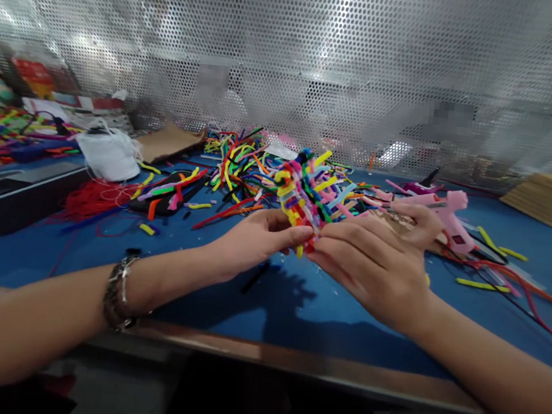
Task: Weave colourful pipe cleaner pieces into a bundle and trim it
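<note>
A bristly bundle of short, many-coloured pipe-cleaner pieces (307,190) is held up above the blue table (267,297). My left hand (253,240) pinches its lower end from the left, a bracelet on that wrist. My right hand (373,259) grips the same lower end from the right, fingers pressed together at the base. Both hands meet at the bottom of the bundle.
A pink glue gun (445,217) lies just behind my right hand. Loose pipe cleaners (234,164) are heaped at the back centre, with more on a black tray (170,193). A white cloth bag (108,152) and red thread (88,199) sit left. A perforated metal screen (290,59) closes the back.
</note>
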The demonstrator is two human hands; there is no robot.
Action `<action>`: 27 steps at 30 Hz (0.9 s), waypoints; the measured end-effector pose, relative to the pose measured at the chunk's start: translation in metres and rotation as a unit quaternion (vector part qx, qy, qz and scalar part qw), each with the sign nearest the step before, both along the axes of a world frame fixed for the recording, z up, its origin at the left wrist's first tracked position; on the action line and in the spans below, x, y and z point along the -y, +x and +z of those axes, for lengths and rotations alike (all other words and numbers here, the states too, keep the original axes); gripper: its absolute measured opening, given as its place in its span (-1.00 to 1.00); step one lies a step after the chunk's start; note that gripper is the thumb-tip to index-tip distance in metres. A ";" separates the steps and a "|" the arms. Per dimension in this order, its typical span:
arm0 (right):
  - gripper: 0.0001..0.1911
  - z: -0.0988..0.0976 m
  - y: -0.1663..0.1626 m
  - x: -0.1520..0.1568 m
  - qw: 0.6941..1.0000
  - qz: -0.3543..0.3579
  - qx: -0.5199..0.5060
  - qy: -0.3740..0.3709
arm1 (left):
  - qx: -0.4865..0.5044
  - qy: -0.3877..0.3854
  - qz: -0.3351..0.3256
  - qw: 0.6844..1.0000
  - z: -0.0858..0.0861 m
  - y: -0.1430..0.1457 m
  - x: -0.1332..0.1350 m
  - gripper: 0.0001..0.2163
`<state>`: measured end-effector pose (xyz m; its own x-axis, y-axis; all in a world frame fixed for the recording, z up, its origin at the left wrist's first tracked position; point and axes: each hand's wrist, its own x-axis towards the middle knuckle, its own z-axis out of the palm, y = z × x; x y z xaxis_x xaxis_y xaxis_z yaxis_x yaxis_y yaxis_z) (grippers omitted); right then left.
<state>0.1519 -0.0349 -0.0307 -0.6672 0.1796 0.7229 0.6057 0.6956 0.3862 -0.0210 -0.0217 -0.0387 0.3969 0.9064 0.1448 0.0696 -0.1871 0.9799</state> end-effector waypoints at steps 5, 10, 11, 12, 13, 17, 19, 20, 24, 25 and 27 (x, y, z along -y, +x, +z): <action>-0.96 0.002 0.000 0.001 0.999 0.018 -0.013 -0.026 | 0.030 -0.007 -0.031 0.999 -0.001 0.002 0.002 -0.80; -0.93 0.001 -0.001 -0.002 0.997 0.066 0.019 0.031 | 0.054 -0.033 -0.007 0.998 -0.005 0.002 0.001 -0.75; -0.93 0.001 -0.001 -0.002 0.996 0.081 0.014 0.025 | 0.061 -0.040 -0.008 0.997 -0.005 0.002 0.000 -0.74; -0.94 0.000 -0.001 -0.003 0.996 0.090 0.008 0.011 | 0.068 -0.047 -0.008 0.997 -0.006 0.002 0.000 -0.73; -0.94 0.000 -0.002 -0.003 0.996 0.094 -0.001 -0.005 | 0.072 -0.053 -0.008 0.996 -0.006 0.002 0.000 -0.72; -0.97 -0.001 -0.004 -0.004 0.993 0.085 -0.035 -0.071 | 0.067 -0.036 -0.025 0.997 -0.003 0.001 0.001 -0.76; -0.96 -0.001 -0.004 -0.004 0.989 0.089 -0.052 -0.102 | 0.062 -0.008 -0.042 0.997 -0.003 0.001 0.001 -0.80; -0.96 0.000 -0.005 -0.004 0.987 0.090 -0.060 -0.122 | 0.061 0.006 -0.047 0.997 -0.003 0.001 0.001 -0.81; -0.95 0.002 -0.006 -0.003 0.973 0.089 -0.094 -0.193 | 0.055 0.045 -0.058 0.996 -0.004 0.000 0.000 -0.82; -0.95 0.003 -0.006 -0.003 0.969 0.091 -0.100 -0.208 | 0.057 0.051 -0.063 0.995 -0.004 0.000 0.000 -0.83; -0.93 0.003 -0.005 -0.003 0.961 0.097 -0.107 -0.234 | 0.063 0.055 -0.068 0.994 -0.004 0.001 0.001 -0.85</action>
<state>0.1465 -0.0322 -0.0273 -0.5662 0.4066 0.7170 0.4783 0.8705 -0.1159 -0.0205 -0.0228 -0.0424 0.4874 0.8214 0.2960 -0.0852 -0.2927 0.9524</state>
